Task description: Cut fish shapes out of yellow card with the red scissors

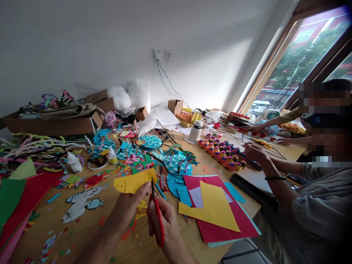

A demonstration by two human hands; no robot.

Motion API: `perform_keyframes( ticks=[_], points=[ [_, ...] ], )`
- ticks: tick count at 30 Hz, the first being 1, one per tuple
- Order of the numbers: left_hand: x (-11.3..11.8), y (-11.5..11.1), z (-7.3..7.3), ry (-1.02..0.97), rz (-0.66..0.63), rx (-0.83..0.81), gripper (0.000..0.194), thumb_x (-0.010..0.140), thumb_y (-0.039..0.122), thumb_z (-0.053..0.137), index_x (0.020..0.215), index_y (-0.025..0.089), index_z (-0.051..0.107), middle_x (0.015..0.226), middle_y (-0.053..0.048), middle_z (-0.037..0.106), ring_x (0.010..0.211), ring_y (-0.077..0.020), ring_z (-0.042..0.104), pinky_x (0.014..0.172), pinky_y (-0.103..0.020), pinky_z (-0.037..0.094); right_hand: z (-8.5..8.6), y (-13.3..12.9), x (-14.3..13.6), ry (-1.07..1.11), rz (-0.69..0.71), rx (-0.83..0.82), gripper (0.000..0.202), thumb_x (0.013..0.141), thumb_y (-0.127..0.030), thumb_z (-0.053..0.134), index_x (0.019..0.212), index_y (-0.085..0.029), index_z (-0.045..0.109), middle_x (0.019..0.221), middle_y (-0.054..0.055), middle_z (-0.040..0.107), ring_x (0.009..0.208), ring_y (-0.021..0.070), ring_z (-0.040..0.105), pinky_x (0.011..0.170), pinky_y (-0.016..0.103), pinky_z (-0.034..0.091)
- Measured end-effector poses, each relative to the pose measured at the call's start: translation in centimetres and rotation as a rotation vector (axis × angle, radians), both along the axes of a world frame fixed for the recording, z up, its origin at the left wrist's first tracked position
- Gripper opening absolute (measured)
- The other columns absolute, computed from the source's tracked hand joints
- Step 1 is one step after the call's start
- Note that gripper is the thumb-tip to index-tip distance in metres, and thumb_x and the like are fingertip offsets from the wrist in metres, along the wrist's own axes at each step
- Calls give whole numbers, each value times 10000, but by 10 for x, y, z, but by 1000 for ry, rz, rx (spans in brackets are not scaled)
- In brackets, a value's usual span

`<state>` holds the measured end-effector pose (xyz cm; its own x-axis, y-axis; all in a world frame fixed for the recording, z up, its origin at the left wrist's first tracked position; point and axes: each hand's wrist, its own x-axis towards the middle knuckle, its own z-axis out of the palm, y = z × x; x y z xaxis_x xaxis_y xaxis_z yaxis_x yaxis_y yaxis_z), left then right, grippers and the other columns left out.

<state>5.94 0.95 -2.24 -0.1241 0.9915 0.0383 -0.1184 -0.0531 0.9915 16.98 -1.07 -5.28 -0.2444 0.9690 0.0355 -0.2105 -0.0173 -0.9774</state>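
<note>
A piece of yellow paper (134,182) with a fish outlined on it is pinched in my left hand (137,200), thumb on top. My right hand (165,218) grips red-handled scissors (160,227). Their blades (153,187) point away from me and meet the paper's right end. White cut-out paper fish (78,209) lie on the table to the left. Beyond the yellow piece are a patterned fish (70,180) and coloured scraps. To the right, a large yellow sheet (217,205) rests over a dark red sheet (236,216).
Glue bottles (74,162) stand left of centre, near pipe cleaners (41,148) and a cardboard box (55,126). A painted egg carton (222,152) and a white bottle (195,131) stand to the right. Two other people sit at the right, one with hands (255,152) near the carton.
</note>
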Motion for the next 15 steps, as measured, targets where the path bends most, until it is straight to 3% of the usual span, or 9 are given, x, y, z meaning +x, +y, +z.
perform_keyframes(
  ticks=[9, 15],
  points=[
    [7, 2, -1, -146, 230, -5, 112, 645, 244, 673, 586, 199, 588, 618, 32, 641, 658, -170, 621, 645, -256, 496, 5, -5, -6, -5, 40, 5, 552, 722, -726, 465, 599, -190, 425, 384, -84, 369, 332, 53, 297, 332, 157, 235],
    [12, -1, -2, -69, 312, -6, 91, 648, 252, 665, 585, 204, 619, 659, 16, 656, 780, -201, 647, 725, -267, 510, 3, -4, -10, 2, 42, 35, 525, 765, -686, 455, 627, -179, 445, 425, -76, 382, 369, 59, 334, 370, 160, 265]
  ],
)
